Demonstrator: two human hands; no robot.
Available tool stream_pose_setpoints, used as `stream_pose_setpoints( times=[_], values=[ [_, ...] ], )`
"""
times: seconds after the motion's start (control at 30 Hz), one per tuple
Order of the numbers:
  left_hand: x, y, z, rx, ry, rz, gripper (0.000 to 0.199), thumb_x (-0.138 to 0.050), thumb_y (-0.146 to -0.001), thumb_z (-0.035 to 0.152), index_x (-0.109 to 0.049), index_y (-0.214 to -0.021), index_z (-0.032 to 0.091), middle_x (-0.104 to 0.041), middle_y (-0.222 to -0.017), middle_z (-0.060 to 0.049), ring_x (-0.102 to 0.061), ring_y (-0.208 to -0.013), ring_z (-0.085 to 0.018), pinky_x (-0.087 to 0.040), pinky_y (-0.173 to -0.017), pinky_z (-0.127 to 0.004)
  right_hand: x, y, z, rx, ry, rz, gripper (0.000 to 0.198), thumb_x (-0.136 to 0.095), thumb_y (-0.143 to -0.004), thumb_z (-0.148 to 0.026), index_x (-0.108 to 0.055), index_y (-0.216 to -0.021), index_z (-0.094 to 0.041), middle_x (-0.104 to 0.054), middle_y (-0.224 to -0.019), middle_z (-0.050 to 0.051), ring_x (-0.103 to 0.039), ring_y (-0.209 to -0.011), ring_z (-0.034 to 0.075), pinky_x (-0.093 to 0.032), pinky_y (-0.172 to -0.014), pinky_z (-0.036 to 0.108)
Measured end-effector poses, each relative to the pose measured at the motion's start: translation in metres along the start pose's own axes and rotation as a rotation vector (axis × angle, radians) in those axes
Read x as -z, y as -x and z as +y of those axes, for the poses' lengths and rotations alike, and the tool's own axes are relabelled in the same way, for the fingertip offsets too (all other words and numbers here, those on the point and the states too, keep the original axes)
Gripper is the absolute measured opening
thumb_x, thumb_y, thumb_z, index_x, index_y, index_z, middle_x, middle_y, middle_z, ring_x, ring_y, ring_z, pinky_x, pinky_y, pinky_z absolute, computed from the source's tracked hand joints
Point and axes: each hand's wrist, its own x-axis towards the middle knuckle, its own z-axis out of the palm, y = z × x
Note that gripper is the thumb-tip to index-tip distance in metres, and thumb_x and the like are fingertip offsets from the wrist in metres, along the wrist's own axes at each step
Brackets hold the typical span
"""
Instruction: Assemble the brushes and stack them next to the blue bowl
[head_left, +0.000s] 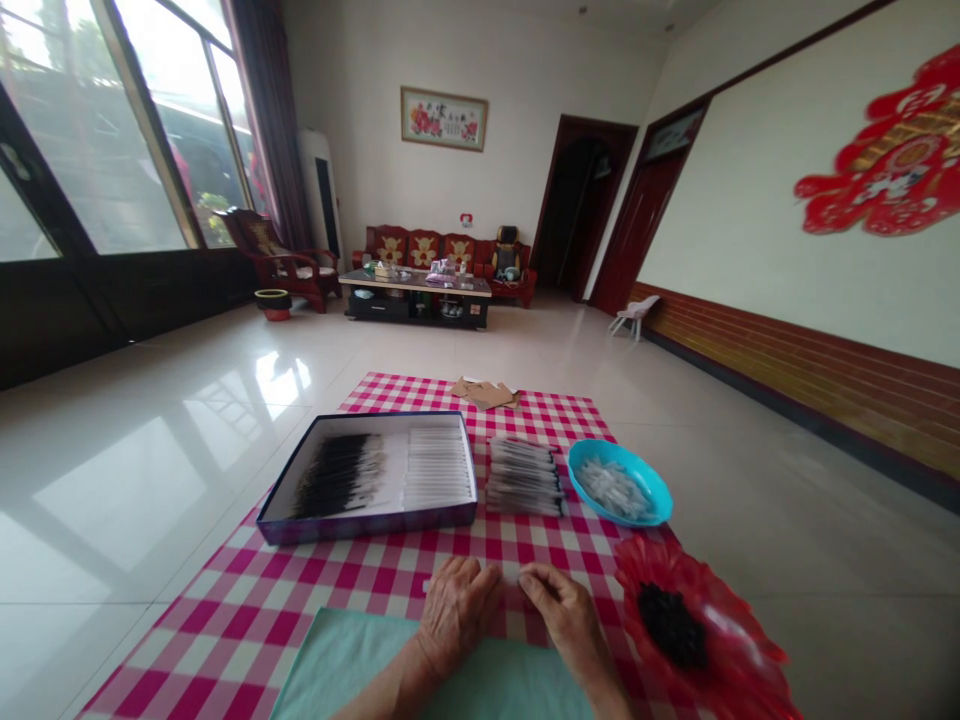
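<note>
My left hand [459, 605] is closed, palm down, around a thin whitish tube, likely a pen barrel, whose pale end [426, 586] pokes out on its left. Close by on the right, my right hand [561, 605] pinches thumb and forefinger together at something small and translucent, blurred in the gap between the hands. Both hover over the front of the checked tablecloth [247, 600]. Ahead, a shallow box [367, 523] holds thin black sticks [337, 475] and a row of clear tubes [439, 467]. Right of it lies a stack of clear pens [523, 477] with black ends.
A blue bowl [660, 490] of small clear pieces stands at the right. Nearer is a red, petal-edged bowl [739, 630] with small black parts [673, 625]. A pale green cloth [345, 655] lies under my forearms. Cardboard pieces [487, 394] rest at the far edge.
</note>
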Motion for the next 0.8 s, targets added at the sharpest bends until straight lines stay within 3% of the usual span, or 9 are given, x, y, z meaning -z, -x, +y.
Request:
stream_pose_setpoints(
  times=[0.2, 0.33, 0.57, 0.8],
  values=[
    [-0.0036, -0.0008, -0.0016, 0.017, -0.003, 0.004, 0.021, -0.044, -0.091, 0.031, -0.054, -0.074, 0.024, -0.053, -0.066, 0.001, -0.049, -0.064, -0.015, -0.029, -0.062, -0.029, 0.0005, 0.0001, 0.0021, 0.105, -0.065, -0.074, 0.017, -0.064, -0.075, -0.035, -0.068, -0.079, -0.019, -0.068, -0.090, 0.006, -0.062, -0.090, 0.023, -0.048, -0.081, 0.031],
    [-0.0037, -0.0005, -0.0020, 0.026, 0.020, 0.011, 0.022, -0.043, -0.091, 0.032, -0.055, -0.074, 0.024, -0.054, -0.066, 0.000, -0.049, -0.064, -0.015, -0.029, -0.062, -0.028, -0.0036, 0.0030, 0.0028, 0.013, -0.179, -0.062, 0.042, -0.068, -0.070, -0.038, -0.061, -0.107, -0.019, -0.067, -0.101, 0.010, -0.063, -0.093, 0.025, -0.051, -0.080, 0.034],
    [-0.0037, -0.0009, -0.0019, 0.012, 0.010, 0.000, 0.023, -0.042, -0.091, 0.031, -0.054, -0.073, 0.023, -0.054, -0.066, 0.000, -0.049, -0.064, -0.015, -0.030, -0.062, -0.028, -0.0042, 0.0039, -0.0038, -0.001, 0.090, 0.042, 0.034, -0.057, -0.076, -0.051, -0.068, -0.075, -0.019, -0.064, -0.059, 0.003, -0.059, -0.058, 0.019, -0.048, -0.057, 0.027],
    [-0.0049, 0.0008, -0.0032, 0.002, 0.047, -0.019, 0.022, -0.043, -0.091, 0.030, -0.054, -0.074, 0.023, -0.054, -0.067, 0.000, -0.050, -0.065, -0.015, -0.031, -0.063, -0.028, -0.0028, 0.0083, -0.0009, 0.036, -0.101, -0.033, 0.022, -0.062, -0.075, -0.038, -0.064, -0.086, -0.019, -0.068, -0.086, 0.005, -0.062, -0.083, 0.022, -0.049, -0.075, 0.029]
  ],
)
